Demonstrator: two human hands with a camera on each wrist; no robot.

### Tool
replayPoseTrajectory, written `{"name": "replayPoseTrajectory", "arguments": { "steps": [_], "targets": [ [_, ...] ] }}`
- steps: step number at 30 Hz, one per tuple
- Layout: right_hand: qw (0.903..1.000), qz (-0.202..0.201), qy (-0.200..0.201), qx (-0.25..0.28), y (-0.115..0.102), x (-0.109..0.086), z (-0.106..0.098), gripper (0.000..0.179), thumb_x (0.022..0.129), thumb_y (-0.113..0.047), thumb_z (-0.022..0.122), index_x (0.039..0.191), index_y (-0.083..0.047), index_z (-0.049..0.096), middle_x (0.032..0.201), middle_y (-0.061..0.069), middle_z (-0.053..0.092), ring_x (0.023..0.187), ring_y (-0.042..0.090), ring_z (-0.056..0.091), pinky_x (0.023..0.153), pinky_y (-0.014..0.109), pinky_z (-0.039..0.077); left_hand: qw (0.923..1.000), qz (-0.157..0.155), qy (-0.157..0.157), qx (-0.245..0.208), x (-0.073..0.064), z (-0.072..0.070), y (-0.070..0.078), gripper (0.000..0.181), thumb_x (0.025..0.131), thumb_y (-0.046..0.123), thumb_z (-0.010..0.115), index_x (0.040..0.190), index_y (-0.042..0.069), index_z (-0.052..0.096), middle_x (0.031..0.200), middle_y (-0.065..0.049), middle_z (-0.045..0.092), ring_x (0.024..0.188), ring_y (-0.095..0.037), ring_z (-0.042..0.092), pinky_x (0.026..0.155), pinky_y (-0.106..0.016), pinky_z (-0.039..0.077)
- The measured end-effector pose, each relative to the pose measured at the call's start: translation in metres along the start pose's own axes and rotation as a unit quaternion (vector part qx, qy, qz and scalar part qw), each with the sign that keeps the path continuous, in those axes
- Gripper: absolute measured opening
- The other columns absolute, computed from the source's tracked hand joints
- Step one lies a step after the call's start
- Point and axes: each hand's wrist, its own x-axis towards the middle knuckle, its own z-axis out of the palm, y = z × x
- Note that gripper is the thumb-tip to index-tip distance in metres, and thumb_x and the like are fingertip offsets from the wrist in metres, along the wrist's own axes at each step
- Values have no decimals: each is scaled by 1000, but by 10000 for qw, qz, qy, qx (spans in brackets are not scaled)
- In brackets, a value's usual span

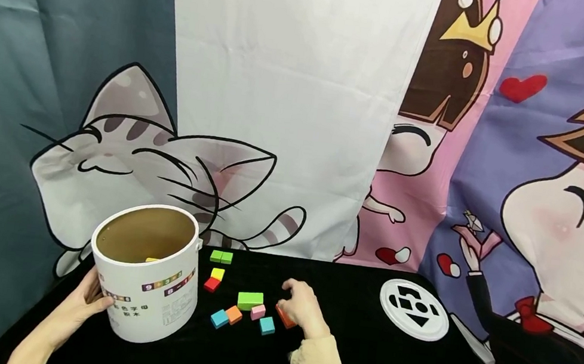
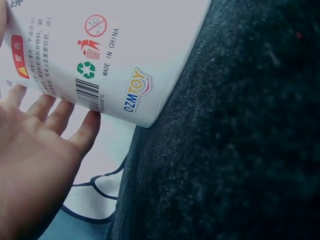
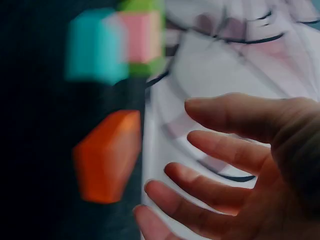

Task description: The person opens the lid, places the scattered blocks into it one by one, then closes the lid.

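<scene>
My left hand (image 1: 80,302) holds the lower left side of a white bucket (image 1: 159,305), thumb on its front and fingers against its far side. The left wrist view shows those fingers (image 2: 60,115) touching the printed wall. Inside the bucket a bit of a yellow block (image 1: 152,260) shows. My right hand (image 1: 305,306) hovers over an orange block (image 1: 285,317), fingers loosely bent and spread. In the right wrist view that orange block (image 3: 107,157) lies apart from the fingertips. Left of it are a blue block (image 1: 267,326), a pink block (image 1: 258,312) and a larger green block (image 1: 249,301).
Another blue block (image 1: 219,318) and orange block (image 1: 234,315) lie nearer the bucket. Beyond are a red block (image 1: 212,284), a yellow block (image 1: 218,274) and two small green blocks (image 1: 221,257). A white lid (image 1: 414,310) with shaped cutouts lies right. A printed curtain (image 1: 289,109) hangs behind.
</scene>
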Motion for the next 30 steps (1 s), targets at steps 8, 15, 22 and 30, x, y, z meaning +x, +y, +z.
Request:
{"name": "replayPoseTrajectory", "arguments": {
  "steps": [8,15,22,30],
  "targets": [
    [9980,324,-534,-112,7,-6,16,40,69,-10,82,106,-7,67,98,14,60,81,29,55,69,47,48,10000,-40,57,-10,-5,3,-5,84,102,8,51,157,22,-11,161,-14,-10,128,12,16,91,-6,29],
    [9972,254,-610,-360,14,-5,19,39,67,-4,80,105,-10,69,96,10,62,83,27,55,71,45,47,10000,-43,17,-12,0,2,-2,83,103,10,50,157,25,-10,161,-15,-13,130,10,11,92,-5,25],
    [9970,52,-651,-406,17,-7,16,29,67,-3,80,92,-11,70,89,5,59,79,24,52,72,40,46,10000,-76,55,5,0,3,-1,85,102,9,52,157,22,-11,159,-20,-13,129,11,13,92,-5,26],
    [9971,233,-711,-98,16,-7,12,27,69,0,80,89,-12,64,78,3,54,68,23,50,62,37,44,9999,-154,49,-24,0,3,1,85,102,10,52,157,22,-12,159,-22,-14,137,1,5,92,-5,26]
  ]
}}
